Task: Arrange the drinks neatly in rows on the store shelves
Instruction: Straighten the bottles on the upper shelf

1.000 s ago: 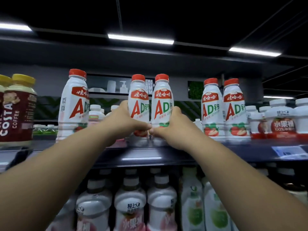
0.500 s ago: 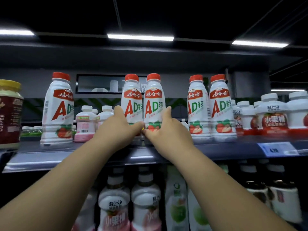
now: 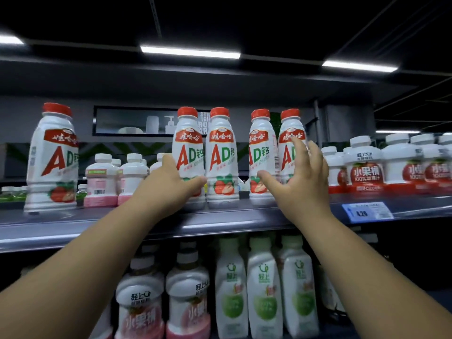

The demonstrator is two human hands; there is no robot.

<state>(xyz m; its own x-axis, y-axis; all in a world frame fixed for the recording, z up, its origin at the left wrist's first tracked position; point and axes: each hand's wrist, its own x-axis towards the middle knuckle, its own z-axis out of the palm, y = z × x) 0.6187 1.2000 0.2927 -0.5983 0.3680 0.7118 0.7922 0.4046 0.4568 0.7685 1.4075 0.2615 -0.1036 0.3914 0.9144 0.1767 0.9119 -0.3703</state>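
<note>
On the upper shelf (image 3: 220,221) a lone AD bottle (image 3: 52,157) stands far left, upright. Your left hand (image 3: 168,184) wraps the lower body of the left bottle (image 3: 187,155) of the middle pair, its grip closed on it. Your right hand (image 3: 297,177) is spread wide, fingers against the rightmost AD bottle (image 3: 289,133), not clasping it

Both arms are reaching forward and up, bare forearms extended. Left hand (image 3: 171,182) is curling, thumb pointing right, fingers hidden behind. Right hand (image 3: 299,178) is spreading wide, fingers (image 3: 299,149) pointing up, thumb pointing left.
</note>
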